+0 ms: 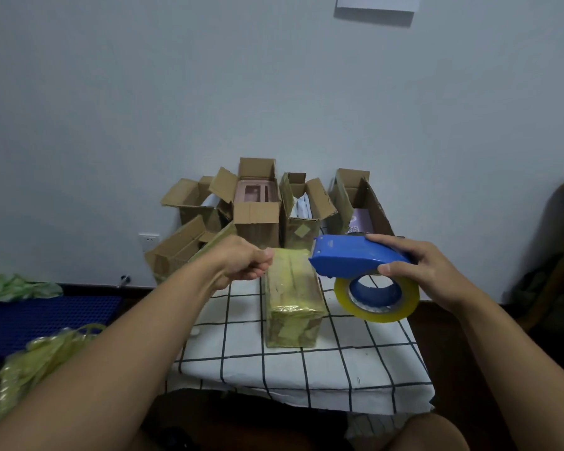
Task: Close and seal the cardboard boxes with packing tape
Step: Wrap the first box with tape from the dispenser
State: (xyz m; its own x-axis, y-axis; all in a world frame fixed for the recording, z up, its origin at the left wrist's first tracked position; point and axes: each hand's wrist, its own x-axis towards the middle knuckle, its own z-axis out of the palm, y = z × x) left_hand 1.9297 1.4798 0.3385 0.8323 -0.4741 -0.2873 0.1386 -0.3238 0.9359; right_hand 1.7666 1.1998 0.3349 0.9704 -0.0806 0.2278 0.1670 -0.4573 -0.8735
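Note:
A closed cardboard box [292, 301] wrapped in yellowish tape lies lengthwise on the checked cloth [306, 366]. My right hand [427, 271] grips a blue tape dispenser [355, 255] with a yellow tape roll [376, 296], held just above the box's far right edge. My left hand [245, 262] hovers at the box's far left corner. Its thumb and fingers pinch together on what looks like the tape's free end, drawn from the dispenser's front. Several open cardboard boxes [258, 206] stand behind against the wall, flaps up, with items inside.
A heap of crumpled used tape [36, 359] lies at the lower left beside a blue plastic grid mat [46, 317]. Green bags [17, 288] sit by the wall. A wall socket [149, 239] is left of the boxes. A dark object [554, 255] stands at right.

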